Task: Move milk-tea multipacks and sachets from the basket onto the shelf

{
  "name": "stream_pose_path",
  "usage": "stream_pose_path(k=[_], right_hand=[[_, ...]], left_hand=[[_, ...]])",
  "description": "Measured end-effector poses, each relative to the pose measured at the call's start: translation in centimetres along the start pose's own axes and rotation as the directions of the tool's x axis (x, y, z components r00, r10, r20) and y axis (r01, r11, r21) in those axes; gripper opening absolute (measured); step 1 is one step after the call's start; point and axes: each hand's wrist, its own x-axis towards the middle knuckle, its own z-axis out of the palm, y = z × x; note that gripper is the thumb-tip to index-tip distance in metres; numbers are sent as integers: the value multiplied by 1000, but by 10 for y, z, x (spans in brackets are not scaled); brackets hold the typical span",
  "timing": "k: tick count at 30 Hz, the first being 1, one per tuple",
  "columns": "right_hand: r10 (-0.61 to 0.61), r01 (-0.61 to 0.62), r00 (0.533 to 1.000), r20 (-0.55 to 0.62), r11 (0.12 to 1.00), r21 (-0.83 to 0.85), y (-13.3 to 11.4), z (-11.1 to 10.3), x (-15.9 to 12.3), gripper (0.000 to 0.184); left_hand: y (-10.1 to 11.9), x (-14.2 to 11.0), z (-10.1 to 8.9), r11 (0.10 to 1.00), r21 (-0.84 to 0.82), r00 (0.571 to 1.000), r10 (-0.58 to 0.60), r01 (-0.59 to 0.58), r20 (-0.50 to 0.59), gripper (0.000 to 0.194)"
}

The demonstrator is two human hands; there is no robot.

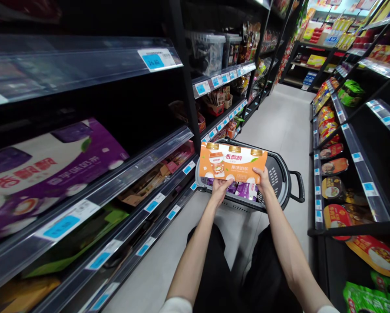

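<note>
An orange and white multipack of milk tea cups [243,174] is held level over a grey shopping basket [284,184]. My left hand [220,190] grips its lower front edge, thumb on the face. My right hand [263,178] is closed on its right end, with fingers partly hidden. Gold-coloured cup lids show along the pack's top. Below it in the basket lie purple milk tea packs [247,190], partly covered by the orange pack. The basket rests on the floor, its black handle [299,187] sticking out to the right.
To the left, a shelf holds a large purple milk tea pack [51,174], with price tags [64,219] along the shelf edge. Shelves of packaged food [335,191] line the right side. The pale aisle floor [286,108] runs ahead to a stocked display [315,65].
</note>
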Motion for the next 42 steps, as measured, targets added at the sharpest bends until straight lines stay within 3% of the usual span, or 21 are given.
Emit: stream_pose_path(k=[7, 12, 23, 27, 32, 42], right_hand=[[-50, 51, 999, -20, 997, 59, 3, 4, 2, 54], [-53, 54, 998, -18, 996, 73, 7, 5, 3, 50], [-31, 33, 999, -20, 996, 82, 12, -2, 7, 54], [-69, 69, 998, -4, 993, 96, 7, -9, 7, 59], [-50, 54, 998, -32, 993, 109, 0, -25, 11, 62], [-47, 48, 999, -20, 996, 72, -9, -35, 11, 58]], left_hand=[[10, -7, 5, 997, -6, 996, -74, 74, 48, 76], [7, -5, 4, 998, 5, 998, -59, 59, 6, 77], [0, -1, 1, 999, -7, 999, -48, 49, 24, 76], [1, 2, -1, 997, -73, 997, 32, -37, -72, 83], [5, 3, -4, 982, -91, 961, 142, -167, -236, 72], [2, 1, -7, 983, -91, 956, 128, -157, -262, 54]])
